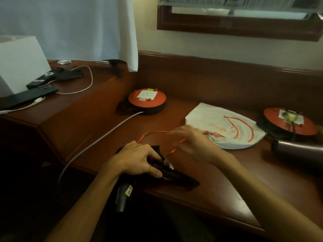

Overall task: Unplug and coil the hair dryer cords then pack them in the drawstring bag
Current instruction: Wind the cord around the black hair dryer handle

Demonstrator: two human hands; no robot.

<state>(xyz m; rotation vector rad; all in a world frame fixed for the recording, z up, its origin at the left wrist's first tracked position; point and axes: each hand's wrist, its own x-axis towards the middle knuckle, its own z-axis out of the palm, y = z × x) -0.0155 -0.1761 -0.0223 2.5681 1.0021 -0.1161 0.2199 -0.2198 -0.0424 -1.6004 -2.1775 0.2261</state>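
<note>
the left hand (pixel 138 158) curls over the ribbed black body of a hair dryer (pixel 157 173) that lies at the near edge of the polished reddish-brown wooden table (pixel 227 180), fingers and thumb wrapped round it; its dark handle with a small yellow label hangs off the edge toward the person. the right hand (pixel 194 144) is motion-blurred above the table, just beside the gathered mouth of the drawstring bag (pixel 225 126); whether it pinches anything i cannot tell. a thin orange drawstring (pixel 157 132) loops from under that hand toward the left hand, and more orange cord lies in arcs across the bag, which is a soft, off-white cloth, lying flat and creased with faint orange print.

behind, a round cable reel (pixel 147 100) with an orange top and black rim lies flat, a white socket plate on top, and a smooth grey cable (pixel 104 137) runs from its side off the table's front edge. a second orange reel (pixel 289 122) sits at the far right with a dark plug in its socket. in front of it lies a second hair dryer (pixel 297 149), a glossy brownish cylinder.

on the raised left part of the table lie a dark phone (pixel 29 96), a remote control (pixel 43 80) and a thin white charging cable (pixel 87 81), beside a white box (pixel 19 65).
</note>
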